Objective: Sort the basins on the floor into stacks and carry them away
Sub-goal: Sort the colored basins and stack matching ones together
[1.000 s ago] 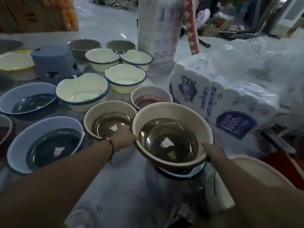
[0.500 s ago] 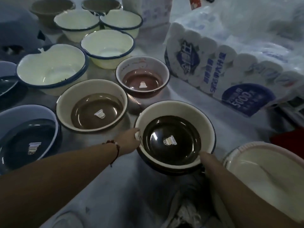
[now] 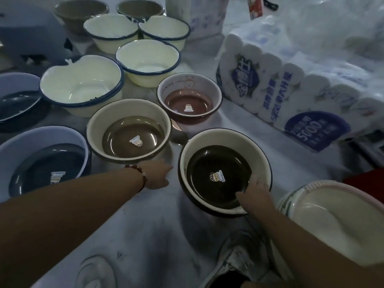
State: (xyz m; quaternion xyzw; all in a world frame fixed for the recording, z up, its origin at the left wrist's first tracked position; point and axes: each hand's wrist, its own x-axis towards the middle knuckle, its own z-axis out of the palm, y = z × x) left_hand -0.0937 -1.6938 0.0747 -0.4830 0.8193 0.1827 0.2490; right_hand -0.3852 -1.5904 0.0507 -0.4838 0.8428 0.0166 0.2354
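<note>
A: Holding dark-bottomed basin [image 3: 218, 173] by near rim w/ right hand [image 3: 254, 194], fingers curled over the edge. It sits on the floor [image 3: 145, 235], front right.
B: Left hand [image 3: 159, 176]?
A: Free, fingers loose, near brown basin [image 3: 128, 129].
B: Grip both rims, lift straight. Tissue pack [image 3: 291, 96] crowds right; bare floor nearside.

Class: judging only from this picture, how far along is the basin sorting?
Early. Done: some basins already nest, like the blue pair. In hand: the right hand has a grip on the dark-bottomed basin; the left hand holds nothing. Left: brown, pink and cream basins lie separate, none carried away.
</note>
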